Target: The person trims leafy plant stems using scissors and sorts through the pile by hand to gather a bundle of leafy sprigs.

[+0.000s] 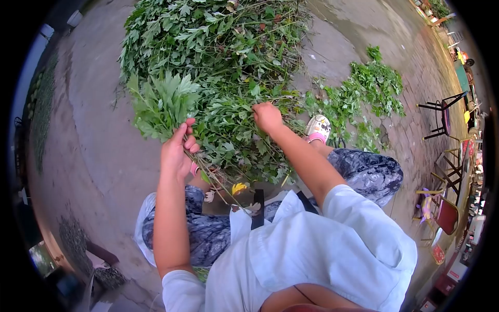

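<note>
My left hand (179, 151) is closed round the stems of a bunch of leafy green stalks (163, 104). The leaves fan out above the fist, and the long thin stems hang down toward my lap. My right hand (267, 117) is a fist at the right side of a big heap of cut leafy stalks (218, 57). Its fingers curl against the greenery; what they pinch, if anything, is hidden. A yellow leaf (239, 188) shows near the lower ends of the held stems.
Smaller leafy stalks (374, 86) lie spread on the concrete ground (93, 119) at the right. My foot in a white clog (318, 128) is beside the heap. Chairs (446, 216) stand along the far right. Dark dried plants (78, 244) lie at the lower left.
</note>
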Demonstrator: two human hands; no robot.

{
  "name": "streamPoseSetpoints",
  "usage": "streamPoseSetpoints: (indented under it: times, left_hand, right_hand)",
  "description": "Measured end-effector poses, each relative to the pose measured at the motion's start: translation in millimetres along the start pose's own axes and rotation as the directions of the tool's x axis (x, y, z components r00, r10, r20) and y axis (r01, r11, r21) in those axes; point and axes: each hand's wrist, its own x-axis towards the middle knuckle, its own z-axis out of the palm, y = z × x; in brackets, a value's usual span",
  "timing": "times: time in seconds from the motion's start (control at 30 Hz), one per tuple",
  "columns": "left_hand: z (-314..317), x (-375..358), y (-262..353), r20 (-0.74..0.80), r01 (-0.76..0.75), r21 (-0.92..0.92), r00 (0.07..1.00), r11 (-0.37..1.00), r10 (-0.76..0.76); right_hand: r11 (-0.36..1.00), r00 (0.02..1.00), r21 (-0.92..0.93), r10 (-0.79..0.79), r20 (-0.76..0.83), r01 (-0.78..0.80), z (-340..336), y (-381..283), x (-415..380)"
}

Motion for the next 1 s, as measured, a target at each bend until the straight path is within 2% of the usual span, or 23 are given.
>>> streamPoseSetpoints:
  times: [0.07, 0.1, 0.13, 0.17, 0.2, 0.23, 0.27, 0.33, 0.37, 0.4, 0.47, 0.5, 0.53, 0.6, 0.63, 0.67, 0.77, 0.8, 0.87, 0.9, 0.97, 1.0]
  left_hand:
    - [-2.6, -2.4, 4.1, -0.023, -0.010, 0.006, 1.000, 1.000, 0.010]
    - [-2.5, -3.8, 5.6, -0.041, -0.015, 0.012, 0.999, 1.000, 0.016]
    - [-3.9, -4.2, 6.3, -0.044, -0.020, 0.003, 0.999, 1.000, 0.020]
    - [-5.3, -5.2, 6.2, -0.049, -0.023, 0.006, 0.999, 1.000, 0.024]
    - [-6.1, -6.0, 5.8, -0.054, -0.024, 0.010, 0.998, 1.000, 0.024]
    - [-5.8, -7.3, 6.0, -0.055, -0.024, 0.004, 0.998, 1.000, 0.024]
    - [-5.0, -8.4, 7.5, -0.067, -0.014, 0.009, 0.998, 1.000, 0.015]
    - [-5.8, -7.3, 8.6, -0.088, -0.011, -0.002, 0.996, 1.000, 0.011]
    - [-6.4, -7.2, 7.6, -0.084, -0.023, 0.016, 0.996, 1.000, 0.025]
    - [-6.7, -7.6, 5.7, -0.074, -0.034, 0.039, 0.997, 0.999, 0.037]
    - [-4.1, -6.8, 4.0, -0.067, -0.005, 0.023, 0.998, 1.000, 0.006]
    - [-2.8, -5.9, 3.1, -0.064, 0.021, 0.002, 0.998, 1.000, -0.021]
    - [-1.8, -6.2, 1.8, -0.068, 0.021, -0.004, 0.997, 1.000, -0.021]
    - [0.9, -6.5, 0.1, -0.028, 0.033, 0.045, 0.999, 0.998, -0.032]
    - [1.6, -5.6, -0.8, -0.027, 0.033, 0.045, 0.999, 0.998, -0.031]
    - [2.1, -4.3, -2.0, -0.028, 0.033, 0.054, 0.999, 0.998, -0.031]
    - [4.1, -4.2, -3.3, -0.029, 0.021, 0.053, 0.999, 0.998, -0.020]
    - [5.2, -4.3, -3.6, -0.027, 0.011, 0.043, 1.000, 0.999, -0.010]
    - [8.9, -5.8, -3.1, -0.024, 0.010, 0.058, 1.000, 0.998, -0.009]
    - [10.4, -6.2, -2.9, -0.019, 0.010, 0.071, 1.000, 0.997, -0.008]
    - [11.0, -5.3, -4.3, -0.015, 0.021, 0.078, 1.000, 0.997, -0.020]
    - [11.2, -4.9, -4.9, -0.010, 0.031, 0.083, 0.999, 0.996, -0.031]
  right_hand:
    - [0.950, 0.961, 0.307, 0.027, -0.274, 0.061, -9.0, 1.5, 5.8]
    - [0.909, 0.936, 0.392, 0.006, -0.352, 0.142, -26.3, -1.2, 7.0]
    - [0.909, 0.937, 0.388, -0.004, -0.351, 0.149, -39.3, -1.9, 5.5]
    - [0.901, 0.962, 0.417, -0.003, -0.274, 0.121, -51.0, -1.3, 1.8]
    - [0.892, 0.981, 0.442, -0.001, -0.193, 0.088, -57.5, 3.4, -1.5]
    - [0.811, 0.999, 0.584, -0.031, -0.035, 0.046, -61.4, 12.5, -2.0]
    - [0.813, 0.999, 0.581, -0.036, -0.035, 0.050, -64.3, 17.8, -3.6]
    - [0.814, 0.976, 0.579, 0.093, -0.198, 0.040, -77.3, 19.0, -5.0]
    - [0.827, 0.997, 0.562, 0.038, -0.074, 0.010, -84.1, 19.2, -8.2]
    - [0.828, 0.997, 0.560, 0.037, -0.070, 0.008, -79.3, 24.9, -12.2]
    - [0.884, 0.994, 0.468, -0.049, 0.094, 0.000, -67.7, 37.0, -15.9]
    - [0.829, 0.992, 0.555, 0.003, 0.127, -0.073, -71.1, 34.8, -18.2]
    - [0.831, 0.991, 0.552, -0.002, 0.131, -0.071, -69.5, 36.0, -20.2]
    - [0.859, 0.970, 0.493, 0.013, 0.242, -0.135, -65.0, 39.8, -26.2]
    - [0.869, 0.958, 0.445, 0.104, 0.267, -0.218, -63.8, 36.7, -28.3]
    - [0.869, 0.959, 0.445, 0.104, 0.265, -0.217, -61.0, 36.8, -27.2]
    - [0.962, 0.999, 0.273, 0.004, 0.053, -0.018, -37.4, 40.4, -27.7]
    - [0.961, 0.999, 0.275, 0.003, 0.054, -0.017, -38.5, 36.8, -26.9]
    - [0.995, 0.931, 0.058, 0.054, 0.360, -0.080, -41.2, 30.5, -25.4]
    - [0.995, 0.931, 0.059, 0.054, 0.361, -0.081, -44.2, 25.2, -27.5]
    - [0.998, 0.986, 0.050, -0.054, 0.157, 0.047, -48.7, 11.9, -36.5]
    - [0.998, 0.986, 0.051, -0.054, 0.157, 0.046, -47.8, 5.8, -38.2]
